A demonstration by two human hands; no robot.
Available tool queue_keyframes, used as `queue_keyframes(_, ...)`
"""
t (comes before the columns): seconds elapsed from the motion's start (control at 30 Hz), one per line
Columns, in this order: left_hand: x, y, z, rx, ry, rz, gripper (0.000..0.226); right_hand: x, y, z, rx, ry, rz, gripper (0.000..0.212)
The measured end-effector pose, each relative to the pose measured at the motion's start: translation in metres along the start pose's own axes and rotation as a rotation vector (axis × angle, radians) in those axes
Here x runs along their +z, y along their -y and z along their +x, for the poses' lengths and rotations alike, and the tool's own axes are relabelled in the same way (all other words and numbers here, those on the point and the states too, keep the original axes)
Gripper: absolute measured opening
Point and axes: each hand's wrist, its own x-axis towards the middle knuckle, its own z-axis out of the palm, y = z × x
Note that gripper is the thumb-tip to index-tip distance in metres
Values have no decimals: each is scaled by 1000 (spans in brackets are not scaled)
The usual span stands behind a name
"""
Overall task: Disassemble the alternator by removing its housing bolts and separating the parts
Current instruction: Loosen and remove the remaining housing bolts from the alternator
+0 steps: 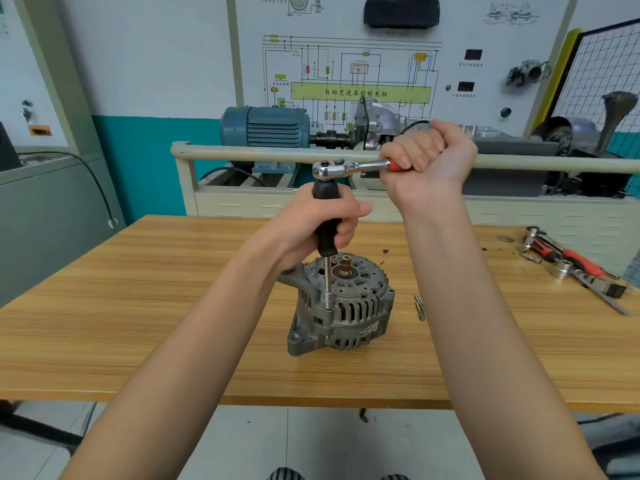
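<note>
Grey cast-metal alternator (pixel 341 306), standing shaft-up near the middle of the wooden table (pixel 138 306); probably heavy and rigid, stable on its broad base, unlikely to slip but liable to turn under torque. Vented housing ribs thin-looking, exposed shaft end and bearing best left untouched; safer purchase likely on the thick mounting ears at the left or around the solid rim. Left hand (pixel 322 220) wrapped round the black extension-driver handle (pixel 327 223), keeping the steel shaft upright on a housing bolt at the near edge; bolt itself hidden under the socket. Right hand (pixel 424 157) clenched on the red grip of the chrome ratchet (pixel 349 167), level above. Loose bits (pixel 419 306) just right of the alternator; spare tools (pixel 571 265) well apart at the far right.
</note>
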Motion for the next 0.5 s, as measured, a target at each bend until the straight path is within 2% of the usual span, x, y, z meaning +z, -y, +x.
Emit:
queue_keyframes(0.07,1,0,2,-2,22,-39,31,0,-1,11,112,-41,37,57)
queue_keyframes(0.2,8,3,5,-56,17,-99,55,-3,-5,18,157,-62,100,60)
queue_keyframes(0.27,9,3,7,-73,-69,-88,59,-4,-4,14,76,-65,80,58)
queue_keyframes(0.4,16,8,12,-77,-286,-57,53,-1,-7,-6,-190,22,-94,54)
queue_keyframes(0.47,15,9,12,-72,-272,-42,53,1,-8,-14,-235,74,-125,55)
queue_keyframes(0.5,12,8,11,-75,-217,-31,54,2,-6,-14,-220,78,-119,55)
